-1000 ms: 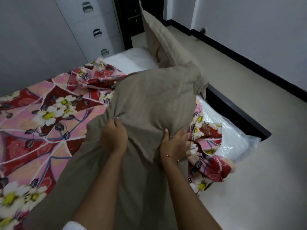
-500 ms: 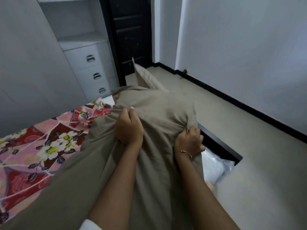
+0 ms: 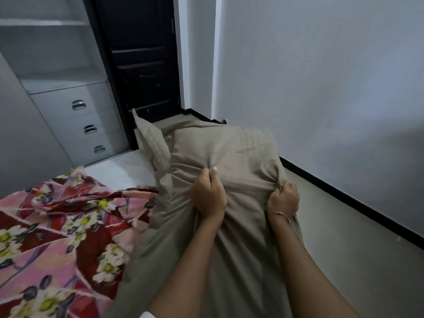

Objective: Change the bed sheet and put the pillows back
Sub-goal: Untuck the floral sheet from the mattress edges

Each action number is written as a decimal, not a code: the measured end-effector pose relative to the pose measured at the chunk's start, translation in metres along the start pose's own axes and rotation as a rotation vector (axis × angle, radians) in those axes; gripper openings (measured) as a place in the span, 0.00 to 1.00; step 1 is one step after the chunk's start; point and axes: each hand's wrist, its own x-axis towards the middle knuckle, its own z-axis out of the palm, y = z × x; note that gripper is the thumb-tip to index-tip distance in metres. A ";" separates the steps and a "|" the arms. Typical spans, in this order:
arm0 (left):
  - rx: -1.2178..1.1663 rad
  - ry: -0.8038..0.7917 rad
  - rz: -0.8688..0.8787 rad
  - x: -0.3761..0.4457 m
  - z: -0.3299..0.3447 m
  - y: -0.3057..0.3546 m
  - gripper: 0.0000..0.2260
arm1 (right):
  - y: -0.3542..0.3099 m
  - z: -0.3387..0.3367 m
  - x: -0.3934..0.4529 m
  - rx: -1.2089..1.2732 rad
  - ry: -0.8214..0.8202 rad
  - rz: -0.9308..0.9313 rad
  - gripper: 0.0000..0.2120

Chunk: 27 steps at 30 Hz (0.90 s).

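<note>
A beige bed sheet [image 3: 229, 154] is bunched and lifted in front of me over the bed's right side. My left hand [image 3: 207, 195] grips a fold of it near the middle. My right hand [image 3: 283, 199], with a thin bracelet at the wrist, grips its right edge. A beige pillow [image 3: 150, 141] stands tilted behind the sheet on the bare white mattress [image 3: 117, 168]. A red and pink floral sheet [image 3: 57, 226] lies crumpled over the left part of the bed.
White drawers [image 3: 75, 120] with metal handles stand at the far end of the bed under open shelves. A dark door [image 3: 142, 65] is beyond them. Pale floor [image 3: 358, 249] runs along the right wall with a black skirting board [image 3: 358, 207].
Both hands have raised the beige sheet higher and farther from me. The view has tilted up, so the bed frame and plastic-wrapped mattress corner are hidden now.
</note>
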 end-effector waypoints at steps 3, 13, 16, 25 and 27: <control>-0.011 -0.003 -0.031 -0.019 0.072 -0.006 0.22 | 0.038 0.013 0.053 0.034 -0.064 0.037 0.26; 0.251 -0.218 -0.208 -0.073 0.212 -0.085 0.16 | 0.174 0.077 0.173 -0.250 -0.543 0.188 0.19; 0.453 -0.360 -0.193 -0.105 0.202 -0.137 0.17 | 0.208 0.098 0.151 -0.303 -0.794 0.234 0.19; 0.931 -0.531 -0.197 -0.116 0.196 -0.183 0.14 | 0.197 0.143 0.061 -0.401 -1.108 0.005 0.34; 1.052 -0.586 -0.378 -0.114 0.181 -0.195 0.12 | 0.187 0.144 0.041 -0.343 -1.192 -0.043 0.53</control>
